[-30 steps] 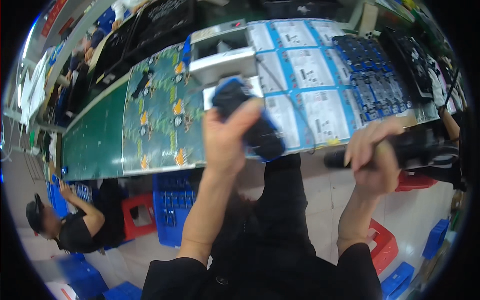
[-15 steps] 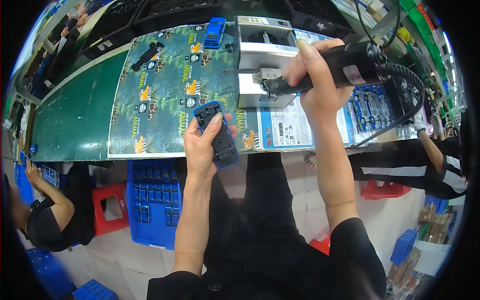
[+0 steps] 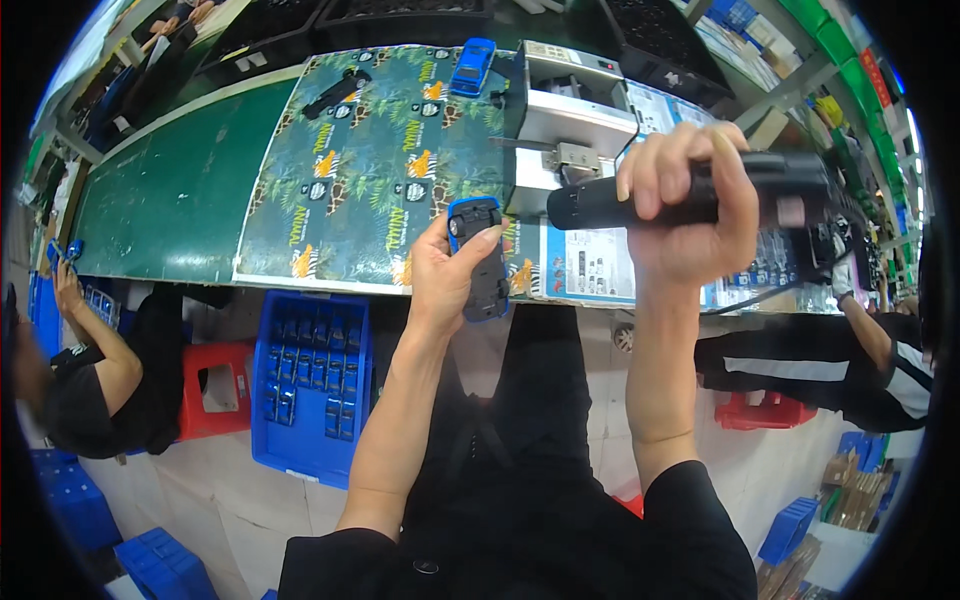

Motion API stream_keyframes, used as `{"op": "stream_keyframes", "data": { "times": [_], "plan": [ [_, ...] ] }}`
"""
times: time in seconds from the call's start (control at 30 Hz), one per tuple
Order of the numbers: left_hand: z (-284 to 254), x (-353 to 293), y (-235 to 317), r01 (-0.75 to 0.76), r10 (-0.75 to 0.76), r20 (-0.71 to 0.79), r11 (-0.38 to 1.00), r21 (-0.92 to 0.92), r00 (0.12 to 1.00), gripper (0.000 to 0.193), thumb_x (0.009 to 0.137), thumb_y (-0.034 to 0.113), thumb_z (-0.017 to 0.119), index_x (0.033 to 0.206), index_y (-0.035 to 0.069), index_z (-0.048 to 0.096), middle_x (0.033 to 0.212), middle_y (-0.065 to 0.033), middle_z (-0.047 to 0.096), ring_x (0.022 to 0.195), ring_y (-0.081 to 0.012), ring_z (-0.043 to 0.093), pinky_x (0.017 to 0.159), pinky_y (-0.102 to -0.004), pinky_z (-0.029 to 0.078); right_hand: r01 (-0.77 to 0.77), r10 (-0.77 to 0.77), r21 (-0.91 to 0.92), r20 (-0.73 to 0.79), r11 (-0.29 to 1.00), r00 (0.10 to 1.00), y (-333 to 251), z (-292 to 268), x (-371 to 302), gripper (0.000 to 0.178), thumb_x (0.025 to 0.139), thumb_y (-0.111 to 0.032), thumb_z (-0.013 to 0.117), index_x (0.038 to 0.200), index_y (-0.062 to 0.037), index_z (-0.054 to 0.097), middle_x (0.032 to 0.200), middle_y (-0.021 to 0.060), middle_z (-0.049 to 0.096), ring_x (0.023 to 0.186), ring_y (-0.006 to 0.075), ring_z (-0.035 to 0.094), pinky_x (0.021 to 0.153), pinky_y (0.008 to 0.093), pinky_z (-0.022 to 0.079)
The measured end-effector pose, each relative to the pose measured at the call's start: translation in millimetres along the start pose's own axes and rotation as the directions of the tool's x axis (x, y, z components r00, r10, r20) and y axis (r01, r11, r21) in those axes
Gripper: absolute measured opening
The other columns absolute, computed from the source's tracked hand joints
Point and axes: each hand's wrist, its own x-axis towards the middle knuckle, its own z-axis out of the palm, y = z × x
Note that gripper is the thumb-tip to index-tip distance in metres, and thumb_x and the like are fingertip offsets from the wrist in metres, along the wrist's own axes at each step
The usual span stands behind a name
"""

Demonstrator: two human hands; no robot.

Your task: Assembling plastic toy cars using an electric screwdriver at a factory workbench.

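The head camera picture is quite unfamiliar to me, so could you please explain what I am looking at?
There is no machine arm here: a person works with two bare hands, seen from a wide camera worn on the head and looking down, so straight edges bend. The left hand holds a toy car, blue-edged, its black underside showing. The right hand grips a thick black tool. On the green table lies a printed sheet bearing a blue car and a black part; a metal box stands nearby.
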Motion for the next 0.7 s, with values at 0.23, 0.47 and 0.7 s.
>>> {"op": "stream_keyframes", "data": {
  "times": [0.23,0.47,0.7],
  "plan": [
    [0.2,-0.9,0.2,0.008,-0.008,0.021,1.000,0.007,1.000,0.019,0.087,0.008,0.071,0.105,0.000,0.067,0.090,-0.0069,0.071,0.076,-0.0117,0.068,0.068,-0.0258,0.056,0.075,-0.074,0.023,-0.035,0.997,0.997,32.2,21.1,-17.2,0.009,0.088,-0.002,0.059,0.092,-0.0014,0.050,0.065,0.0074,0.052,0.049,0.0165,0.052,0.054,0.0340,0.050],
    [2.6,-4.4,-2.2,-0.028,0.028,0.000,0.995,0.094,1.000,0.023,0.086,0.007,0.072,0.108,0.001,0.067,0.089,-0.0048,0.070,0.074,-0.0100,0.066,0.067,-0.0249,0.055,0.071,-0.074,-0.115,-0.028,0.991,0.997,54.4,21.6,-28.2,0.012,0.088,-0.002,0.058,0.087,-0.0030,0.046,0.064,0.0078,0.052,0.050,0.0145,0.051,0.053,0.0310,0.048],
    [1.3,-4.1,2.5,-0.019,0.017,0.011,0.995,0.100,1.000,0.022,0.086,0.007,0.071,0.107,0.001,0.067,0.086,-0.0058,0.070,0.073,-0.0091,0.065,0.065,-0.0244,0.054,0.098,-0.097,-0.033,0.015,0.995,0.995,60.7,17.6,-31.8,0.020,0.083,0.004,0.066,0.084,-0.0021,0.047,0.066,0.0090,0.057,0.052,0.0114,0.053,0.052,0.0259,0.046]
  ]
}}
